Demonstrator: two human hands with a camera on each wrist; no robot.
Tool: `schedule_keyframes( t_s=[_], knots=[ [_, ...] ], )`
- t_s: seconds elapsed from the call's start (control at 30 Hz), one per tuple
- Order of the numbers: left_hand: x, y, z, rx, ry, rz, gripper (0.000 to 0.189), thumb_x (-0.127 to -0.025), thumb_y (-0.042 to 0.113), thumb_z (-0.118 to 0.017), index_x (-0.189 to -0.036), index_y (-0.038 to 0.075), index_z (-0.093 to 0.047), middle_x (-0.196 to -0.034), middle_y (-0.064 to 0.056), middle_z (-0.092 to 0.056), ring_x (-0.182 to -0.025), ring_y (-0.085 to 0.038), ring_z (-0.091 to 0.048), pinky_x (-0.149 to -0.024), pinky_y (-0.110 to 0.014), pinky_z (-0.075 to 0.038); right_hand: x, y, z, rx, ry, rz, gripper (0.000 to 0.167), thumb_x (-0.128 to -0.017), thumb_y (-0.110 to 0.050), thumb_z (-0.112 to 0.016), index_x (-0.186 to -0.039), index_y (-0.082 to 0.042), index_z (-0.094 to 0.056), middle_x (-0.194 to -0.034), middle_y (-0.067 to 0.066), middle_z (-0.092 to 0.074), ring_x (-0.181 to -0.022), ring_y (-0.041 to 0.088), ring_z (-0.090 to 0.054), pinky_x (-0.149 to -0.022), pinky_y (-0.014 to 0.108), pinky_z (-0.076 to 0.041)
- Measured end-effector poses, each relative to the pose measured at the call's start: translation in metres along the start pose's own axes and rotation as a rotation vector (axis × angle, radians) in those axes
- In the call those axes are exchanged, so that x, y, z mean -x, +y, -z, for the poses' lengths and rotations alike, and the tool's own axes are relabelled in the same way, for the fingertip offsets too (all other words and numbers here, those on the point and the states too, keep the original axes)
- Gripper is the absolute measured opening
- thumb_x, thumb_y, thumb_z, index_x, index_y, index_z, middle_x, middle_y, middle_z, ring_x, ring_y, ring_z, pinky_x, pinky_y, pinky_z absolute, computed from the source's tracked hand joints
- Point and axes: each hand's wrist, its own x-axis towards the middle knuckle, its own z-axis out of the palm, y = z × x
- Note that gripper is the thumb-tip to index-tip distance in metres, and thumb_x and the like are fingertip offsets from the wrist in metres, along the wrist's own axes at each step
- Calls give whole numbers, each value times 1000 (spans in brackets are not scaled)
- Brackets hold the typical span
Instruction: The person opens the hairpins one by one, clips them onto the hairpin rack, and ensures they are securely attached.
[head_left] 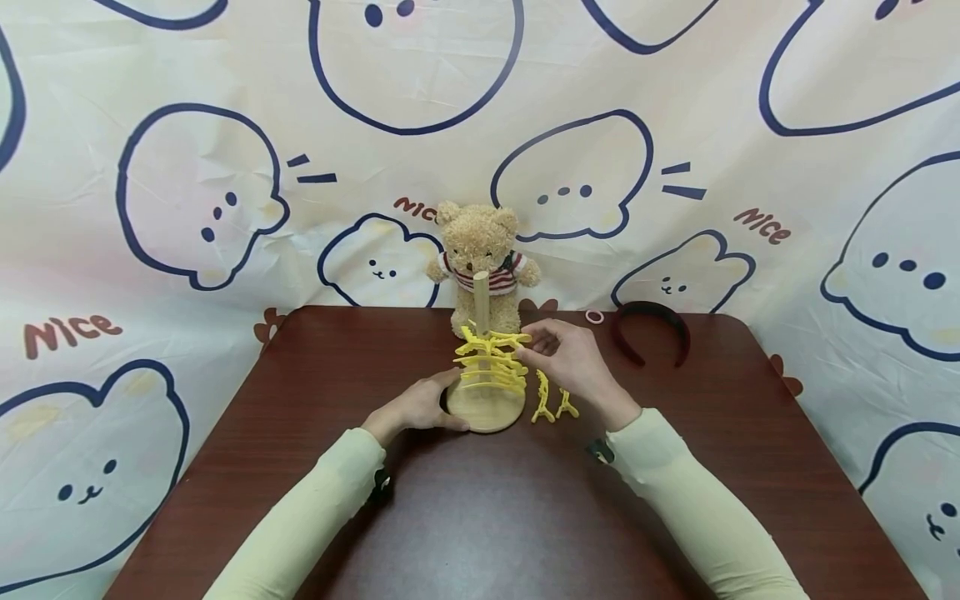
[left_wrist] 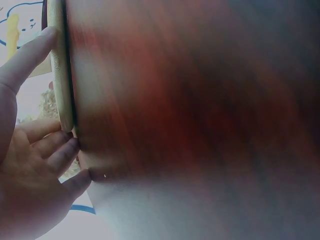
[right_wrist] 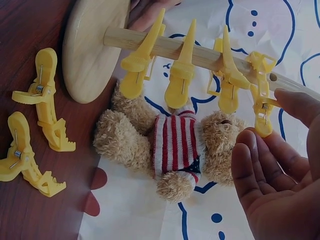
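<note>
A wooden stand has a round base (head_left: 491,414) and an upright post (head_left: 481,300). My left hand (head_left: 420,403) grips the base's left rim, with the thumb (left_wrist: 31,57) and fingers spread along its edge. Several yellow plastic alligator hair clips (right_wrist: 181,75) are clamped across the post, one above another. At the topmost clip (right_wrist: 262,97), my right hand (head_left: 566,358) pinches the handle end between thumb and fingertips, and that clip's jaws are at the post. Two more yellow hair clips (right_wrist: 47,100) lie on the table right of the base.
Behind the stand a teddy bear (head_left: 480,237) in a striped shirt sits against the printed cloth (head_left: 405,167). A dark headband (head_left: 651,310) and a small pink ring (head_left: 595,317) lie at the back right of the brown table (head_left: 300,392).
</note>
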Motion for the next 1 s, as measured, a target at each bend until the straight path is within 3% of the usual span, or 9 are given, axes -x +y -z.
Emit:
schedule_keyframes(
  t_s=[0.37, 0.6, 1.0],
  knots=[
    [-1, -1, 0, -13, -21, 17, 103, -77, 47, -84, -157, 8, -31, -163, -13, -31, -149, -32, -32, -120, -46, -31, 5, 10, 11, -32, -9, -37, 41, -82, -46, -80, -112, -20, -72, -95, -2, -71, -83, 17, -65, -72, 33, -56],
    [-2, -1, -1, -5, -21, 15, 103, -77, 48, -84, -157, 8, -31, -163, -14, -32, -149, -32, -33, -120, -47, -32, 13, 34, 14, 16, -9, -40, 38, -84, -47, -78, -110, -20, -72, -92, -1, -73, -80, 15, -66, -71, 32, -54],
    [-1, -2, -1, 12, -17, 17, 104, -76, 49, -84, -157, 11, -32, -163, -13, -32, -149, -32, -34, -119, -48, -32, 28, 77, 10, 119, -82, -93, 41, -84, -45, -78, -105, -10, -74, -91, 2, -74, -77, 13, -64, -68, 30, -53]
  ],
)
